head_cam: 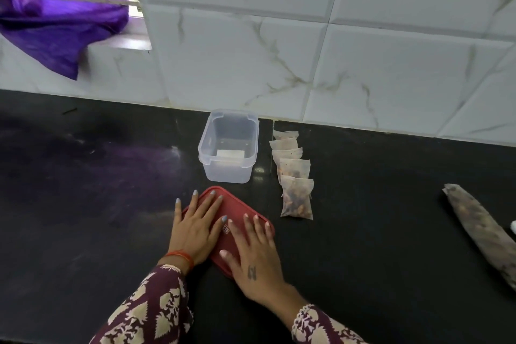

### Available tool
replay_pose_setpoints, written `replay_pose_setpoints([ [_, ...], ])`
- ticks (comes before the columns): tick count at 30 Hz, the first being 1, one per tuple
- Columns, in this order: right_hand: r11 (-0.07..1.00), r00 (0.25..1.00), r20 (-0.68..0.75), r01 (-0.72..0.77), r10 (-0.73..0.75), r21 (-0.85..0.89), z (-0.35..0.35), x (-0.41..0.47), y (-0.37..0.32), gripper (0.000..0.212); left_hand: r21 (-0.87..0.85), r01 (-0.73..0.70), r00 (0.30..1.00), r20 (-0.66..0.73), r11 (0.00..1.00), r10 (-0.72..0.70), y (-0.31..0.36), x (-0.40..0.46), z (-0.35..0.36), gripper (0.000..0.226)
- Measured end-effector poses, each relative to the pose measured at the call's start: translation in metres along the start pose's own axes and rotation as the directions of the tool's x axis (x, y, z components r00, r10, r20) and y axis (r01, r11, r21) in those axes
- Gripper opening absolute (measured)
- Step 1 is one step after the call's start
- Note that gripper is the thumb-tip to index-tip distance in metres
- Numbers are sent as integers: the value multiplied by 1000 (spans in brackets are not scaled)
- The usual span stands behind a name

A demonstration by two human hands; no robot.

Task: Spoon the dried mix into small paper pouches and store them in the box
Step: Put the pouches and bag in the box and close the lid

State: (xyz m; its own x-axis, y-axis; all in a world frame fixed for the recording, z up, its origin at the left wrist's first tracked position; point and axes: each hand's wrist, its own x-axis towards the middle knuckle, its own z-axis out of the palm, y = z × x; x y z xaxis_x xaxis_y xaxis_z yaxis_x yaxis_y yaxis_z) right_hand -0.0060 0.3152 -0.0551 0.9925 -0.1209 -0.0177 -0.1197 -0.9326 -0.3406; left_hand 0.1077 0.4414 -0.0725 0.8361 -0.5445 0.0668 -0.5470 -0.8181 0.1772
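Here both flat hands, left hand and right hand, cover the red lid.

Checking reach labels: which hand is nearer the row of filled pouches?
Right. The right hand lies flat on the red lid, just left of the pouches; the left hand rests on the lid's far-left side.

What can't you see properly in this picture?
- Red lid: the middle is hidden under the left hand and right hand in the head view.
- Long bag of mix: cut off by the right edge.
- Small white thing: mostly cut off by the right edge.
- Pouches: they overlap, so the back ones are partly covered.
- Logo on the lid: too small to read.
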Motion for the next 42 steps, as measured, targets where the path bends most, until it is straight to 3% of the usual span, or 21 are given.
replay_pose_setpoints([
  [2, 995, 995, 95, -12, 22, -100, 1, 4, 6, 68, -29, 69, 998, 0, 997, -69, 3, -6, 0, 113],
  [6, 980, 990, 99, 119, -104, -157, -3, 19, 23, 55, -71, 215, 976, -24, 974, -217, 15, -14, 1, 91],
  [9, 978, 985, 120, 143, -125, -154, -12, 29, 22, 70, -51, 293, 955, -22, 955, -295, 21, -18, 4, 88],
  [12, 975, 979, 118, 184, -169, -127, -9, 30, 24, 81, -53, 314, 949, -23, 948, -316, 22, -22, 7, 82],
  [18, 980, 980, 107, 177, -167, -95, -7, 25, 27, 79, -55, 309, 951, -8, 949, -310, 23, -27, 9, 72],
  [23, 984, 979, 123, 171, -163, -52, -16, 23, 25, 84, -54, 326, 945, 29, 944, -324, 26, -29, -1, 89],
  [25, 989, 987, 70, 144, -145, 21, -27, 21, 26, 80, -121, 335, 941, -12, 935, -339, 33, -28, -9, 88],
  [29, 984, 995, -49, 96, -89, 153, -60, 17, 39, 48, -245, 190, 951, -193, 951, -240, 58, -16, -24, 74],
  [34, 962, 982, -184, 17, 34, 271, -113, 0, 83, 48, -443, -83, 934, -346, 893, -85, 121, 9, -49, 59],
  [39, 919, 929, -305, -80, 209, 385, -166, -39, 156, 45, -684, -219, 960, -279, 696, 29, 209, 32, -59, 49],
  [42, 884, 864, -369, -165, 344, 438, -189, -67, 208, 44, -828, -175, 984, -155, 532, 82, 267, 44, -52, 49],
])
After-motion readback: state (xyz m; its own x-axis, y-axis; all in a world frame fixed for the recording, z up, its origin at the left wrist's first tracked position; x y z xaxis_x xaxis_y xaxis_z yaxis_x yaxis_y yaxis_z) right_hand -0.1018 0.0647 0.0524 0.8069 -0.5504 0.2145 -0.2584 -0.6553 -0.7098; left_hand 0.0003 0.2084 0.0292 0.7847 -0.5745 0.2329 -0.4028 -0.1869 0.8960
